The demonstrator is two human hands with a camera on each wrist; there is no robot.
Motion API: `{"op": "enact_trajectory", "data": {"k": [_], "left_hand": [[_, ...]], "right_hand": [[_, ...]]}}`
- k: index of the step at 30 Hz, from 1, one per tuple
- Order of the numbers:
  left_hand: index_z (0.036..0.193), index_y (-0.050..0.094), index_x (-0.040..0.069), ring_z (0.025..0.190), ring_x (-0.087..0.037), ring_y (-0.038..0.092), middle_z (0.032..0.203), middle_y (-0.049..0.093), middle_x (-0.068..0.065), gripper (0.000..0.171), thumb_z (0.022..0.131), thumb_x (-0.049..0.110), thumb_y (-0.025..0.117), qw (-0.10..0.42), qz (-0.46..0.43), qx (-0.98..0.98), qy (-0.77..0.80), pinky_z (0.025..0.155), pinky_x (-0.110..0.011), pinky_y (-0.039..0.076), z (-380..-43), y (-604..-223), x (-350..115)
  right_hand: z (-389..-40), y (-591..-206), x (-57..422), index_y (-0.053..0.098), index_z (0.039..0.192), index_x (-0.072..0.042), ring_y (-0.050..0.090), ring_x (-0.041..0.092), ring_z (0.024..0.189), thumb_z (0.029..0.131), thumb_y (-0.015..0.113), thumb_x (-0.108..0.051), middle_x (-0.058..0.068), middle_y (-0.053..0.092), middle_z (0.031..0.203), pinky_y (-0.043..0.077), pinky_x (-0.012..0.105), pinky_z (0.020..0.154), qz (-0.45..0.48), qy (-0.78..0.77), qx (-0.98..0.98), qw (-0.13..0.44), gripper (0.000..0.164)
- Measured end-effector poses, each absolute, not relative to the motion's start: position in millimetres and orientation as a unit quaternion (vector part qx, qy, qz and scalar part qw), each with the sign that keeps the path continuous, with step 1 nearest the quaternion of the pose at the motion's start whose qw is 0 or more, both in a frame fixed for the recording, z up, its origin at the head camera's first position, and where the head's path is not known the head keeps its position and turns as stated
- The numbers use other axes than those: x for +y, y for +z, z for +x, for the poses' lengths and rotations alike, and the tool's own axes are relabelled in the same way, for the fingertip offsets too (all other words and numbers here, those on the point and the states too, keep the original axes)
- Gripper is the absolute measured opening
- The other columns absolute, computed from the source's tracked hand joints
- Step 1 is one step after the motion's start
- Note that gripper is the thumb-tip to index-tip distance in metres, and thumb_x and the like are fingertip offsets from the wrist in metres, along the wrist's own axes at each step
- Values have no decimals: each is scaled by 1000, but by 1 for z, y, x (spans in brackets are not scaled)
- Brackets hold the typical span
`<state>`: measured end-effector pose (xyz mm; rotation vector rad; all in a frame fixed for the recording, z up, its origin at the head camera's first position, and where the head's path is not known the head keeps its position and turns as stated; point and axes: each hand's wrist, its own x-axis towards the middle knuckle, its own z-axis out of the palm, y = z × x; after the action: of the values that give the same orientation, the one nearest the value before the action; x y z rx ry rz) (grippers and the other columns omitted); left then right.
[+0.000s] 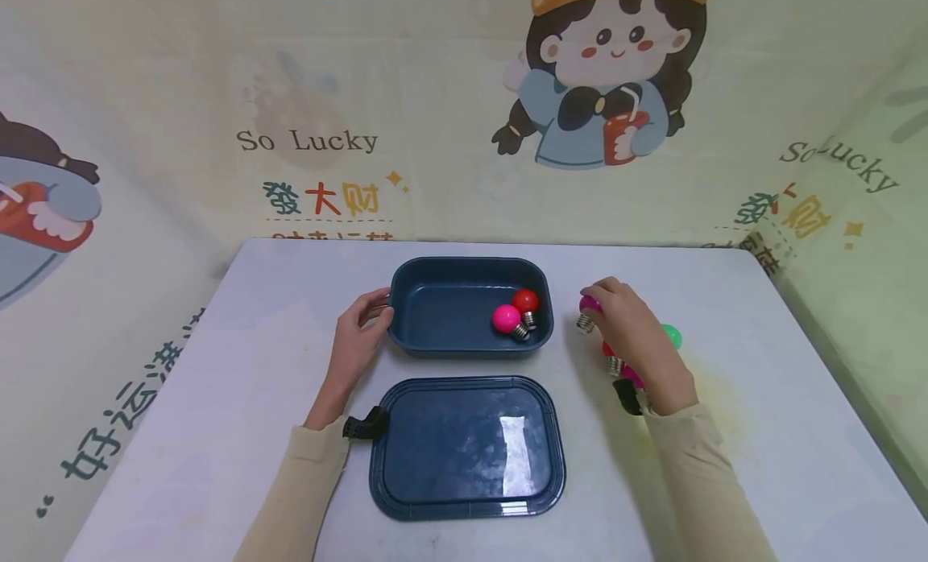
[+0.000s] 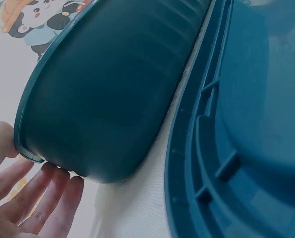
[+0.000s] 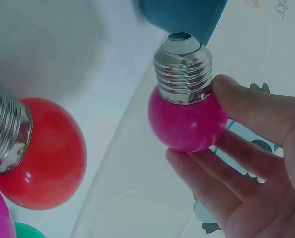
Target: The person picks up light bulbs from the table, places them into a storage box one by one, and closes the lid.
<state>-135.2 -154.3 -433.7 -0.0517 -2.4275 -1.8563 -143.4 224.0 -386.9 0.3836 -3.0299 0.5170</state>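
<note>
Between the thumb and fingers of my right hand (image 1: 632, 328), a magenta light bulb (image 3: 187, 121) is pinched by its round globe, its silver screw base pointing up in the right wrist view. This hand is to the right of a dark blue plastic box (image 1: 438, 304). Inside the box, toward its right end, lie a pink bulb (image 1: 506, 319) and a red bulb (image 1: 525, 299). My left hand (image 1: 357, 328) holds the box's left end, thumb at the rim and fingertips against the outer wall just under it.
Under and beside my right forearm lie a red bulb (image 3: 48, 156), another magenta bulb (image 1: 632, 376) and a green bulb (image 1: 673, 335), partly hidden. A dark blue lid (image 1: 449, 445) lies on the white table (image 1: 217, 401) in front of the box. A printed cloth (image 1: 435, 127) hangs behind.
</note>
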Motion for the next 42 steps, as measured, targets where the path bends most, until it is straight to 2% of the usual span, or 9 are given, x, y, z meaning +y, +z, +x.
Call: {"op": "enact_trajectory", "data": {"k": [5,12,24,42], "left_hand": [[139,53,-1,120,-30,58,135,58,-23,41,100,12,58,44,-16,-794,-606,86,-9,44,-135,-433,-154],[139,53,-1,121,-31,57,135,58,-23,41,100,11,58,44,-12,-792,-608,85,-9,44,-135,-433,-152],[139,53,-1,121,-31,57,135,58,-23,41,100,11,58,45,-10,-794,-606,85,-8,44,-134,-435,-154],[139,52,-2,122,-33,57,136,57,-24,42,100,10,58,42,-16,-789,-613,84,-8,45,-135,-432,-153]], "right_hand": [[-143,-384,218,63,123,6,55,40,114,88,72,-1,23,59,120,50,52,96,152,168,-973,45,36],[-141,-378,206,63,126,2,54,37,116,87,74,-2,21,58,123,53,50,93,156,164,-973,47,41],[-142,-367,185,66,123,0,55,33,117,90,71,-4,17,59,124,53,46,93,195,186,-962,49,34],[-144,-377,156,67,123,-1,57,31,115,85,76,-4,17,61,123,55,41,92,252,182,-949,59,39]]}}
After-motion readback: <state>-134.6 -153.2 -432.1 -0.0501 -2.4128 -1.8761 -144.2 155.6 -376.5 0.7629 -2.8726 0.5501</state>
